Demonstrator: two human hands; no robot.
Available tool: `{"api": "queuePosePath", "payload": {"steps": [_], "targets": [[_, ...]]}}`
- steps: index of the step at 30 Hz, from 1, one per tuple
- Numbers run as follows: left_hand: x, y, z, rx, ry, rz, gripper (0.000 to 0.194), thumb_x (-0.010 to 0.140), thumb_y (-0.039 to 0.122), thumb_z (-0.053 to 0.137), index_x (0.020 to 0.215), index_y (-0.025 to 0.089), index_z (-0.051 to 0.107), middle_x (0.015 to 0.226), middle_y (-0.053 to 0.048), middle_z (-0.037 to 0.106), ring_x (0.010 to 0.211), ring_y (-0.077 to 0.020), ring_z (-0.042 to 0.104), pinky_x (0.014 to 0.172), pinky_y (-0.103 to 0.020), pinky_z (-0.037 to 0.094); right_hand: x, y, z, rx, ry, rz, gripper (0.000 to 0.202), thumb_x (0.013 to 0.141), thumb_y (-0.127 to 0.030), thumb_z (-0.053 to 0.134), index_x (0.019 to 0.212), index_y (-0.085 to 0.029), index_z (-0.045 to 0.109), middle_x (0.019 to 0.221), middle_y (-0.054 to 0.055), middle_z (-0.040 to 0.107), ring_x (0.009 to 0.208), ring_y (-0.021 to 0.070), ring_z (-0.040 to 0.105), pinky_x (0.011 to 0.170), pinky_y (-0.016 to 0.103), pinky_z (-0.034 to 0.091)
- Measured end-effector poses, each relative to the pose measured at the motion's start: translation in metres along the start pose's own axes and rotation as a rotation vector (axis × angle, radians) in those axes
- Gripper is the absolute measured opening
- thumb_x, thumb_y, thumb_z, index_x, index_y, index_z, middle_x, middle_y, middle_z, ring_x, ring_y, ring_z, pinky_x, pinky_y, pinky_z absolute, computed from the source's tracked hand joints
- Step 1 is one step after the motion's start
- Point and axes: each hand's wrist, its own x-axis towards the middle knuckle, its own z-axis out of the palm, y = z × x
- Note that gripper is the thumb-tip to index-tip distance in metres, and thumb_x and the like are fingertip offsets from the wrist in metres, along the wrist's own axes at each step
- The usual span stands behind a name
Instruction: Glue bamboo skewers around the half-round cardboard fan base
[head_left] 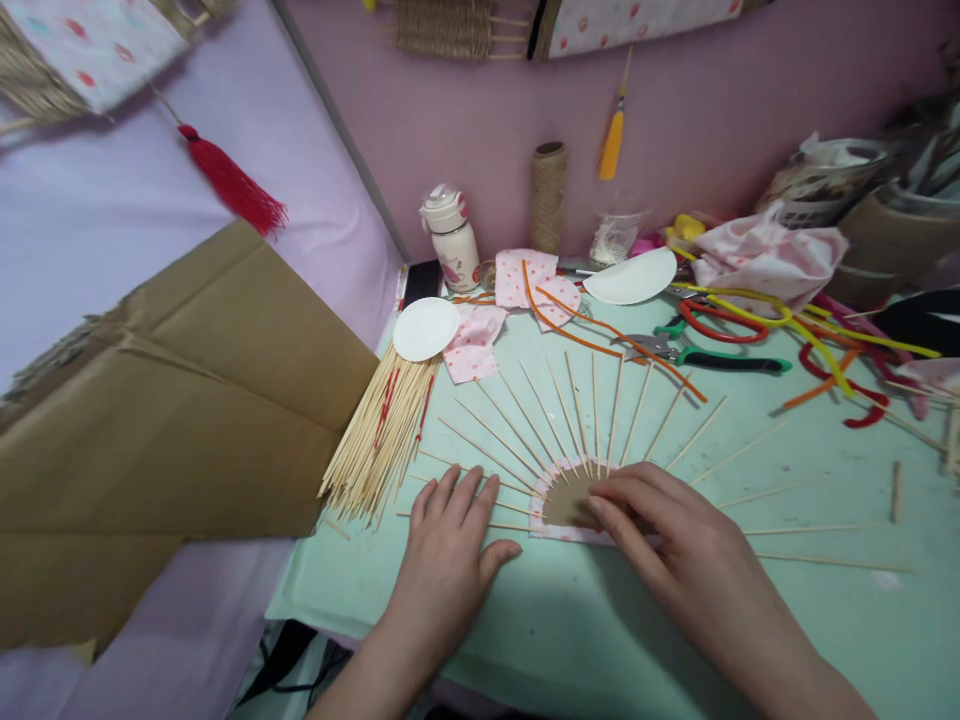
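"What is the work just now?"

"I think it is the arranging of thin sticks (596, 410). They stand out like rays around the curved edge of the half-round piece (568, 502), and their inner ends lie upon it."

"And where is this piece?"

"Flat on the counter (540, 625), between the two hands, with its straight edge toward the person."

"How are the fingers?"

"On the left hand (442, 560) they are open and laid over the lowest sticks of the left side, with the thumb apart. They do not grip. On the right hand (690, 540) thumb and forefinger are bent and nearly together, above the right part of the piece. If they have a stick between them, I cannot tell."

"What does the next move call for?"

"In my judgement, a light touch near the inner ends. I see nothing tied over the sticks, so a push from the side could disturb the spacing. The left hand is well placed for steadying its side, while the right is close to where the sticks meet."
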Motion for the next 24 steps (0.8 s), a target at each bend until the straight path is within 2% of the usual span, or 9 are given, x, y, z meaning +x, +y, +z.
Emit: {"api": "queuePosePath", "payload": {"steps": [15,24], "targets": [[0.0003,-0.0040,0.0015,0.008,0.004,0.005,0.057,0.093,0.046,0.060,0.142,0.018,0.052,0.146,-0.013,0.055,0.136,-0.0341,0.045,0.112,-0.058,0.035,-0.0010,0.0011,0.0000,0.000,-0.005,0.006,0.019,0.100,-0.029,0.050,0.092,-0.024,0.066,0.091,0.003,0.066,0.082,0.0181,0.063,0.072,0.031,0.049],[-0.0010,-0.0034,-0.0003,-0.016,0.011,-0.024,0.054,0.093,0.045,0.060,0.141,0.020,0.053,0.147,-0.012,0.054,0.137,-0.0323,0.046,0.111,-0.054,0.036,-0.0009,0.0006,0.0000,-0.010,0.003,-0.001,0.018,0.099,-0.028,0.051,0.092,-0.024,0.066,0.091,0.003,0.066,0.082,0.0175,0.063,0.072,0.031,0.049]]}}
